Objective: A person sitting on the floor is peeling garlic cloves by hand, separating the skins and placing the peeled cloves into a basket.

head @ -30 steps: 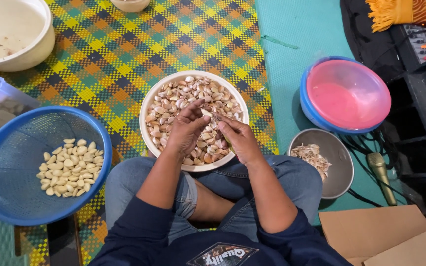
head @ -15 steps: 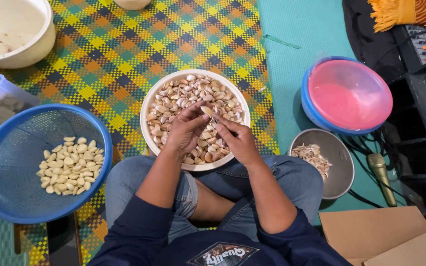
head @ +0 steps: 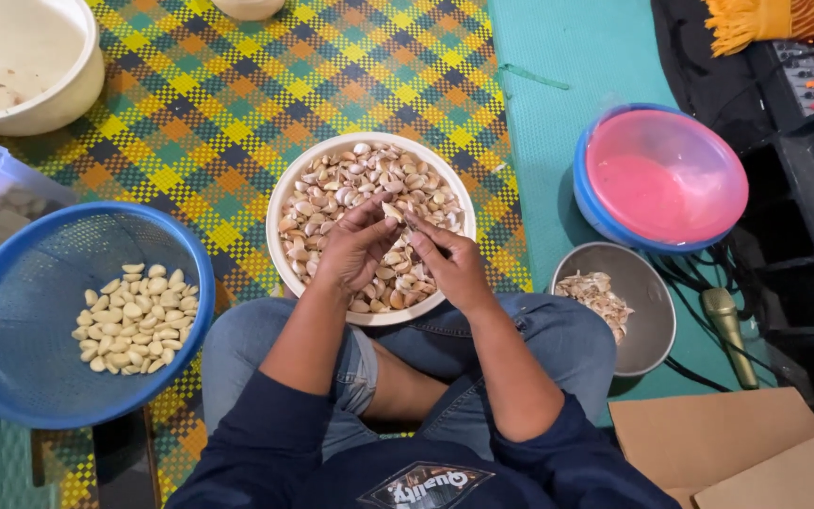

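— Where is the clove?
— A pale unpeeled garlic clove (head: 392,211) sits pinched between both hands, above the round white bowl (head: 280,203) of unpeeled cloves.
— And each grip?
— The left hand (head: 355,247) and right hand (head: 452,264) both clasp it at the fingertips.
— What's nearby?
— Left, a blue plastic strainer (head: 11,377) of peeled cloves; right, a small steel bowl (head: 657,325) of skins.

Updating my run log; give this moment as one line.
left hand: on garlic clove | right hand: same clove | below: white bowl
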